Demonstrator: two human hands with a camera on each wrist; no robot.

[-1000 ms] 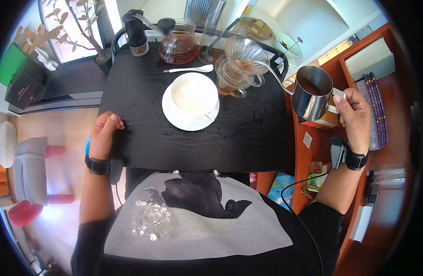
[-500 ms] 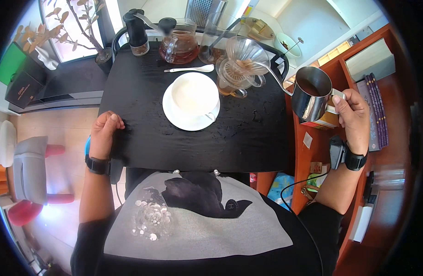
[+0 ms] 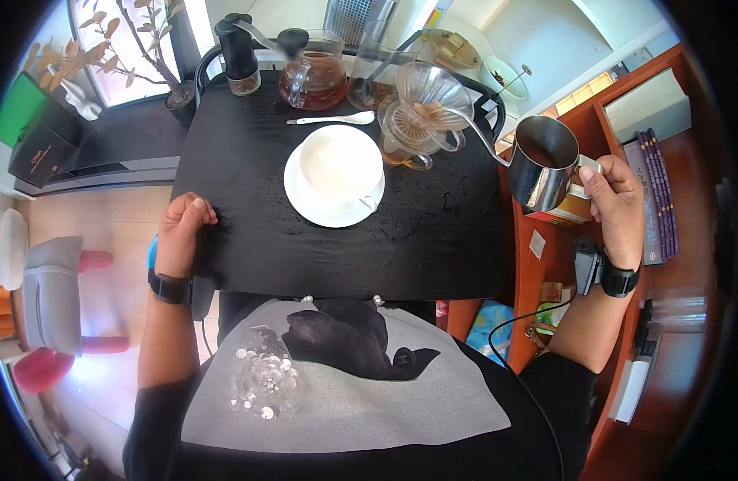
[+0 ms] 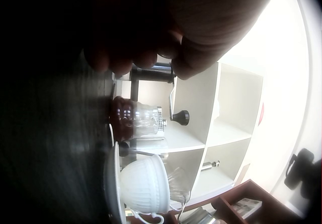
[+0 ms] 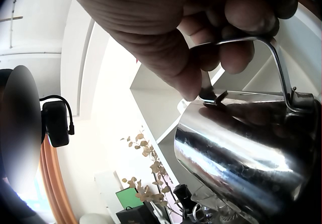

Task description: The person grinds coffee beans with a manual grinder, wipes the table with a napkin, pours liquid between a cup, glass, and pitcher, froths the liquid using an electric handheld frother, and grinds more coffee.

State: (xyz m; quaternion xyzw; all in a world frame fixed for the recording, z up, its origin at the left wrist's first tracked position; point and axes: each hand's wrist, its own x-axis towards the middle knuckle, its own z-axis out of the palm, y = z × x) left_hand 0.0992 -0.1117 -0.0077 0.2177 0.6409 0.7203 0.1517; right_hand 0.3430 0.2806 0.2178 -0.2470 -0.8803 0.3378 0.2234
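My right hand grips the handle of a steel gooseneck pouring kettle with dark liquid inside. Its long thin spout reaches left over a clear coffee dripper, which holds wet brown grounds and sits on a glass server with a little brown liquid. In the right wrist view, fingers and thumb wrap the wire handle of the kettle. My left hand rests at the table's left edge, fingers loosely curled with nothing in them. Nearest to it is a white cup on a saucer.
Behind the cup lies a white spoon. A hand coffee grinder, a glass teapot of reddish-brown liquid and a tall glass line the table's back. A red-brown shelf stands at the right, under the kettle.
Almost nothing moves: the kettle and right hand hold their place, with the spout over the dripper. The left hand stays at the table edge.
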